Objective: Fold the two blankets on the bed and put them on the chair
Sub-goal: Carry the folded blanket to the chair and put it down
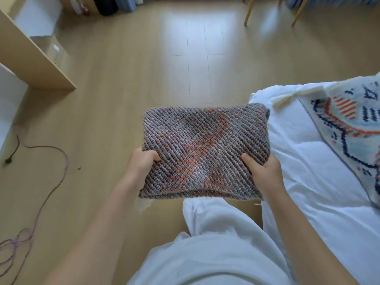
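Folded knit blanket [205,153]: left hand [141,167], right hand [263,171] pinching its near corners, thumbs on top. Carrying step; next, chair [273,11]. Patterned blanket [349,128] unfolded at bed [298,161] edge.

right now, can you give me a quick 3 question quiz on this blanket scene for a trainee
1. True or false: the folded knit blanket is held by both hands, the left hand and the right hand.
2. Where does the patterned blanket lie? A) on the floor B) on the bed C) on a chair
3. Fill in: a thin ____ trails across the wooden floor at the left.

Key
1. True: each hand grips a near corner.
2. B: it lies spread on the white bedding.
3. Cord.
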Tool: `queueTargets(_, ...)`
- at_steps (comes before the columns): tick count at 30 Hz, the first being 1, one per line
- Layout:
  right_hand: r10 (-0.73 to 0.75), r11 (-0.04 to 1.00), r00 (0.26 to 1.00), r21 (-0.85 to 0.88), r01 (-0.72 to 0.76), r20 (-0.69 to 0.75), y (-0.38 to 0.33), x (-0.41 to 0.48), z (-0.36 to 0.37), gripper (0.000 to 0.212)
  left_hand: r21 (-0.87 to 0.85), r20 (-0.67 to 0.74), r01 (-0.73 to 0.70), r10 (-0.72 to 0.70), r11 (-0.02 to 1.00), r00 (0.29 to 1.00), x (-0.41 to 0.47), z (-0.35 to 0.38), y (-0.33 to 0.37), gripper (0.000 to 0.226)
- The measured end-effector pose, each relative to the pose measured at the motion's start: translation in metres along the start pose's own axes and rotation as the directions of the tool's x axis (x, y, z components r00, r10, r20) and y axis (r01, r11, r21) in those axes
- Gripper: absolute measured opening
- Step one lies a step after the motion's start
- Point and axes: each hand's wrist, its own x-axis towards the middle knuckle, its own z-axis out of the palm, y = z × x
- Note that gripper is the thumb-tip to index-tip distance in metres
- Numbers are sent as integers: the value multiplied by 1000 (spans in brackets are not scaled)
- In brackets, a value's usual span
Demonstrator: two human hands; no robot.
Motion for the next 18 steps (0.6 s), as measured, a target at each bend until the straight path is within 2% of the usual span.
queueTargets(3, 21, 1000, 1000, 23, -21, 18, -26, 74, 12, 35, 47, -120, -179, 183, 983, 976, 38, 30, 52, 2)
queueTargets(5, 21, 999, 999, 28, -22, 32, -45, 121, 18, 36, 69, -145, -265, 273, 962, 951, 63, 48, 87, 12)
queueTargets(7, 12, 999, 999, 30, -13, 43, -67, 167, 22, 38, 57, -152, -285, 291, 957, 945, 94, 65, 122, 22)
queueTargets(9, 13, 999, 999, 45, -15, 44, -86, 208, 25, 36, 96, -128, -264, 274, 960, 953, 127, 80, 152, 55)
queueTargets(11, 3, 999, 999, 43, -5, 46, -101, 252, 27, 34, 149, -141, -235, 256, 960, 956, 160, 96, 180, 73)
queueTargets(13, -2, 1000, 998, 28, 0, 57, -117, 297, 30, 34, 166, -165, -237, 264, 957, 950, 194, 115, 208, 71)
queueTargets(18, -24, 1000, 1000, 16, 24, 8, -159, 417, 44, 35, 170, -95, -338, 357, 926, 929, 287, 171, 297, 51)
